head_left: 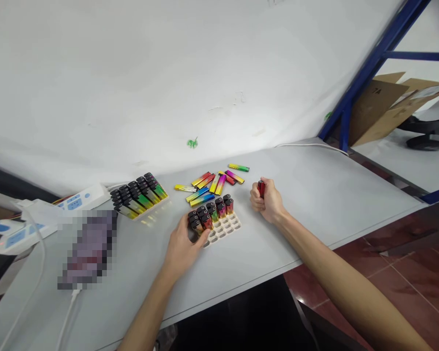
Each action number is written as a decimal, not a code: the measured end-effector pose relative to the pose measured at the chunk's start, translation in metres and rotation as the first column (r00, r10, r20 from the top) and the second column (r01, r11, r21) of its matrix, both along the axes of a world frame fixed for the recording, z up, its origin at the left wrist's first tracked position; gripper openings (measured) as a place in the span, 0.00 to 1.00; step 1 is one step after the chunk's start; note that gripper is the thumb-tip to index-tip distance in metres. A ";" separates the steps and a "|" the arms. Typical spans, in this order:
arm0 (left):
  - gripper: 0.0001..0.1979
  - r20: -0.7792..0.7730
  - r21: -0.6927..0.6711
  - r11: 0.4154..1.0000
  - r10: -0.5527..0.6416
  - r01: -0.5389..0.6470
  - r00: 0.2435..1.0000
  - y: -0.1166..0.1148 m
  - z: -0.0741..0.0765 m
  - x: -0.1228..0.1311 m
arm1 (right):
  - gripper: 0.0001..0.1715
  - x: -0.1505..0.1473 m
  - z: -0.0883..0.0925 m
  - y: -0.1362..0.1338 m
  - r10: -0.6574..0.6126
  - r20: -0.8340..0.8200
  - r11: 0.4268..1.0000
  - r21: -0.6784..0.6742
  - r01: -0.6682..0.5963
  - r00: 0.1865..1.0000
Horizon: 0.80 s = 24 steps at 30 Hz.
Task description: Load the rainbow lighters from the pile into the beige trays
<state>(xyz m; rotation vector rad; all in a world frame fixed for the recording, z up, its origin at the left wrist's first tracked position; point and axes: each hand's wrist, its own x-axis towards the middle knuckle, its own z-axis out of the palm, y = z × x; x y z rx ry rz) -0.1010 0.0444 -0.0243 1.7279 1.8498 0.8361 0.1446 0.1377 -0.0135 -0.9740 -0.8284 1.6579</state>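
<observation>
while right fingers (256, 199) grip one lighter (261, 188), two trays (223, 233) sit

The left hand (183, 243) and right hand (269, 201) are bare, like both slim, tapering forearms (325, 265).

A tray (229, 224) sits mid-table (310, 190), standing lighters (221, 209) in its back and left cells. The left hand (186, 243) is at its left end; the right hand (266, 201), with one lighter (261, 188) in it, is to its right. Loose lighters (220, 184) lie behind, before the wall (168, 73). A second tray (150, 208) of lighters is left, power strips (75, 202) farther left.
</observation>
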 end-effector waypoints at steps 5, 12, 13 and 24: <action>0.26 0.002 0.009 1.000 0.001 -0.001 1.000 0.000 0.000 0.000 | 0.30 0.000 0.000 0.000 0.035 0.030 0.999 -0.014 -0.035 0.999; 0.26 -0.018 -0.005 1.000 0.002 -0.003 1.000 0.001 0.000 0.000 | 0.27 -0.003 -0.002 0.000 0.043 0.055 0.999 -0.027 -0.042 0.998; 0.26 -0.016 -0.005 1.000 0.001 -0.001 1.000 0.001 0.000 0.000 | 0.27 -0.003 -0.003 0.000 0.049 0.055 0.999 -0.007 -0.048 0.997; 0.25 0.002 0.043 0.999 -0.030 0.030 1.000 0.000 -0.004 -0.001 | 0.13 0.003 0.012 -0.036 -0.270 0.594 0.857 0.507 -0.092 0.758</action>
